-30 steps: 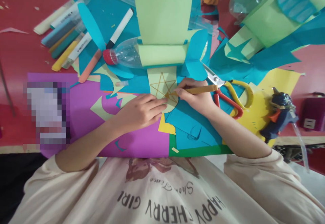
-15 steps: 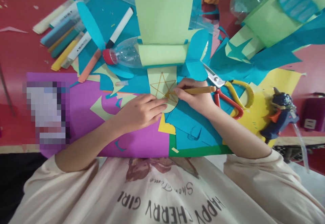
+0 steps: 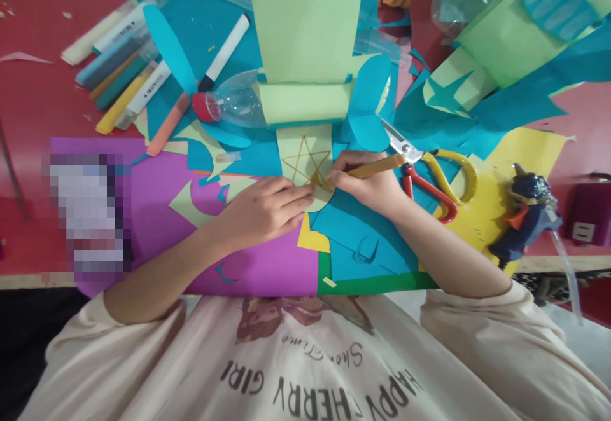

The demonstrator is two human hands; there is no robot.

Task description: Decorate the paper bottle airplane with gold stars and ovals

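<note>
- Centrally, right hand (image 3: 367, 186): grip pinching an ochre marker (image 3: 377, 166) near its lower end, the barrel slanting up to the right.
- Left hand (image 3: 267, 208): palm down, fingers extended, fingertips touching the paper tab.
- Paper tab (image 3: 308, 138), pale green, rounded near end: lying between the hands; bears an ochre star outline (image 3: 305, 163) — one small part filled in.
- Bottle (image 3: 238, 98), clear, red-capped: on its side just beyond the tab, middle covered in pale green paper.
- Scissors (image 3: 405, 149) — one handle red, one yellow — beside the right hand, blades partly hidden by blue paper.
- Glue gun (image 3: 525, 217), dark blue: farther right, on a yellow sheet (image 3: 534, 154).
- Felt-tip pens (image 3: 124, 68), assorted: grouped at far left.
- Purple sheet (image 3: 267, 271): under the left hand, on the red tabletop (image 3: 33, 103).
</note>
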